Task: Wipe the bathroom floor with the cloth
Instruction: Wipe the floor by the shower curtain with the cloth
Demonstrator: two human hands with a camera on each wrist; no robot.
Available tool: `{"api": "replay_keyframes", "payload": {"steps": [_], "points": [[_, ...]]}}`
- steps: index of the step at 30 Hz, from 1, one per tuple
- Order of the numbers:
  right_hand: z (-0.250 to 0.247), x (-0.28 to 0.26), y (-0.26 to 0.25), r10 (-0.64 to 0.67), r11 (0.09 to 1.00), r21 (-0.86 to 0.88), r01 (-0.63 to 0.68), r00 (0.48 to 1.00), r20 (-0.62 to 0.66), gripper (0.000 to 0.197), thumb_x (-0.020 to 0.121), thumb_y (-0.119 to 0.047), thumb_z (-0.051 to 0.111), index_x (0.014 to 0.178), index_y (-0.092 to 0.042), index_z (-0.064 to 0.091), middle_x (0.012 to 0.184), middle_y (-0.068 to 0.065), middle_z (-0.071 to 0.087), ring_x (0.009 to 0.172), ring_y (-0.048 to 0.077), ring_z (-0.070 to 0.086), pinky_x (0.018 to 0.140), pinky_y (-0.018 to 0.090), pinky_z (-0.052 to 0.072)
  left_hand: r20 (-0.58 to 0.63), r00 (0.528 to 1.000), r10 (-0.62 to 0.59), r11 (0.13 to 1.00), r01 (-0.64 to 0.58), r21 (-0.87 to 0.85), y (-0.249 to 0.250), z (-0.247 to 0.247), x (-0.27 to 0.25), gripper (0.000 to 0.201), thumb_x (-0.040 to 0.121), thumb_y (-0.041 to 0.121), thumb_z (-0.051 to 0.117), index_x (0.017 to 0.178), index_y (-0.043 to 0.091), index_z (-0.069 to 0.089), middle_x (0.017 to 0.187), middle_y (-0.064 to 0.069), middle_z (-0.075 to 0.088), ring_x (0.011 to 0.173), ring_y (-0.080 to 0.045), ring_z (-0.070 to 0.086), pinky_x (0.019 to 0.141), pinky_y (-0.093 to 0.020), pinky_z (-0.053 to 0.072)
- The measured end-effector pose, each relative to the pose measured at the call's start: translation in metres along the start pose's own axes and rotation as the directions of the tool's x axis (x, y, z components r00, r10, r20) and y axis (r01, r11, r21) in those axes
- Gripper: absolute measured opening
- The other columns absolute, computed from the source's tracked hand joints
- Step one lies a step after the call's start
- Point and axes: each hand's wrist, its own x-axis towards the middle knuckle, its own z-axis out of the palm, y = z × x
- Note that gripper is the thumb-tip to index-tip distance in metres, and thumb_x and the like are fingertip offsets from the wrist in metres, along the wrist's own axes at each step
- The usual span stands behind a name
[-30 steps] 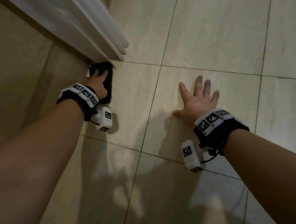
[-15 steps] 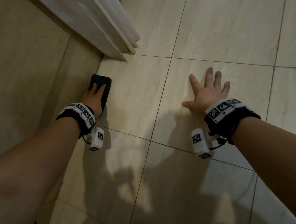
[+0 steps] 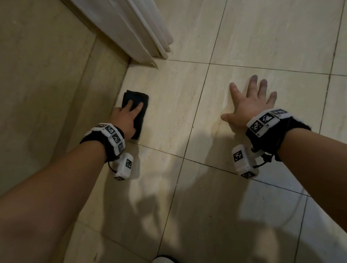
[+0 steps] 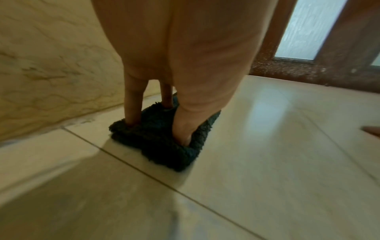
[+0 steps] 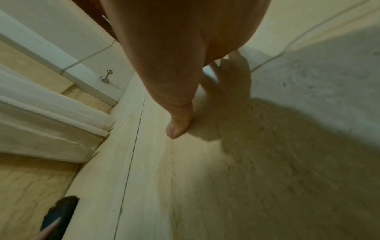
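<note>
Left wrist view: left hand (image 4: 174, 53) presses straight fingers on the folded cloth (image 4: 162, 139), soft, light, likely bunching. Right hand (image 3: 249, 103) lies spread flat on the floor (image 3: 266, 35).

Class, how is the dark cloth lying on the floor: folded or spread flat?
Folded. The dark fluffy cloth forms a thick, compact pad with stacked layers at its edge, under the left hand.
</note>
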Motion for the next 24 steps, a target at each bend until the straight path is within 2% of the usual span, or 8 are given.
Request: {"api": "replay_keyframes", "payload": {"steps": [3, 7, 12, 15, 20, 24], "points": [[-0.001, 0.000, 0.000, 0.000, 1.000, -0.002, 0.000, 1.000, -0.002, 0.098, 0.087, -0.059, 0.061, 0.154, -0.040, -0.008, 0.159, 0.012, -0.032, 0.146, 0.036, -0.027, 0.117, 0.063, -0.008, -0.013, 0.999, 0.052, 0.999, -0.052, -0.004, 0.026, 0.000, -0.014, 0.095, 0.089, 0.017, 0.064, 0.155, 0.041, -0.001, 0.164, -0.002, -0.004, 0.141, -0.037, 0.017, 0.110, -0.045, 0.037], [0.000, 0.000, 0.000, 0.004, 1.000, -0.007, -0.004, 1.000, 0.001, 0.098, 0.087, -0.059, 0.062, 0.154, -0.040, -0.007, 0.159, 0.012, -0.030, 0.146, 0.037, -0.026, 0.117, 0.063, -0.008, -0.075, 0.985, 0.158, 0.987, -0.154, 0.051, 0.071, 0.000, -0.031, 0.096, 0.086, 0.025, 0.070, 0.154, 0.042, 0.004, 0.162, -0.003, 0.001, 0.137, -0.035, 0.020, 0.100, -0.045, 0.046], [0.000, 0.002, -0.001, 0.013, 1.000, -0.028, -0.013, 1.000, 0.004, 0.099, 0.087, -0.061, 0.061, 0.154, -0.040, -0.008, 0.159, 0.012, -0.031, 0.146, 0.037, -0.026, 0.117, 0.062, -0.007, -0.124, 0.957, 0.263, 0.963, -0.253, 0.093, 0.130, -0.004, -0.041, 0.093, 0.085, 0.030, 0.070, 0.154, 0.040, 0.008, 0.159, -0.007, 0.005, 0.135, -0.035, 0.021, 0.095, -0.045, 0.048], [0.000, 0.002, 0.000, 0.018, 1.000, -0.018, -0.018, 1.000, 0.003, 0.099, 0.086, -0.061, 0.061, 0.154, -0.041, -0.008, 0.159, 0.011, -0.031, 0.146, 0.036, -0.027, 0.117, 0.062, -0.008, -0.118, 0.955, 0.274, 0.960, -0.264, 0.092, 0.150, -0.004, -0.043, 0.093, 0.086, 0.029, 0.068, 0.155, 0.035, 0.006, 0.158, -0.010, 0.003, 0.136, -0.036, 0.019, 0.092, -0.045, 0.049], [0.002, 0.002, 0.004, 0.001, 1.000, 0.002, -0.001, 1.000, 0.000, 0.098, 0.086, -0.062, 0.060, 0.154, -0.042, -0.008, 0.159, 0.009, -0.032, 0.146, 0.034, -0.027, 0.117, 0.061, -0.009, -0.106, 0.972, 0.211, 0.976, -0.205, 0.070, 0.139, -0.006, -0.033, 0.094, 0.087, 0.026, 0.066, 0.155, 0.037, 0.002, 0.161, -0.004, -0.002, 0.140, -0.032, 0.016, 0.092, -0.047, 0.048], [0.002, 0.003, 0.006, -0.005, 1.000, 0.005, 0.005, 1.000, -0.001, 0.098, 0.086, -0.062, 0.060, 0.154, -0.042, -0.008, 0.159, 0.008, -0.032, 0.146, 0.033, -0.028, 0.117, 0.060, -0.010, -0.058, 0.992, 0.108, 0.994, -0.110, -0.026, 0.092, -0.016, -0.009, 0.094, 0.088, 0.021, 0.064, 0.155, 0.038, 0.000, 0.163, -0.002, -0.004, 0.144, -0.034, 0.011, 0.109, -0.051, 0.037]]}}
